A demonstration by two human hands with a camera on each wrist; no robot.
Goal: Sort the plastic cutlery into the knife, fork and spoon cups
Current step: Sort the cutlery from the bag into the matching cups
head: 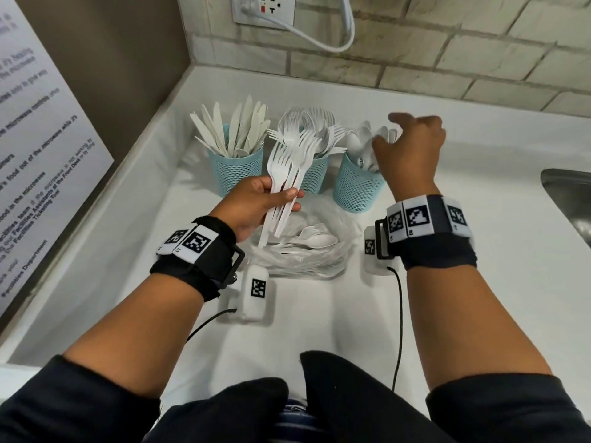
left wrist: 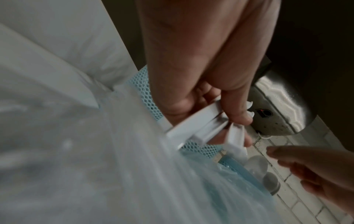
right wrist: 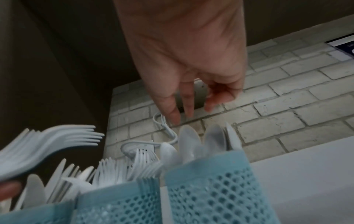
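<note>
Dark sleeves (head: 80, 401) are seen nearest, w/ both hands raised over the white counter (head: 319, 314).

Three blue mesh cups are lined up toward the counter's back edge: knife cup (head: 236, 169) at the left holds knives, fork cup (head: 315, 174) in the middle is packed w/ forks, spoon cup (head: 356, 187) at the right holds spoons. A bunch of forks (head: 289, 183) is clamped in the left hand (head: 256, 206), fingers and thumb curled round the handles, tines up, just in front of the fork cup. The right hand (head: 407, 151) is held over the spoon cup, fingers loose and apart, nothing gripped. A clear plastic bag (head: 307, 251) w/ leftover spoons (head: 315, 238) lies between the wrists, in front of the cups.
</note>
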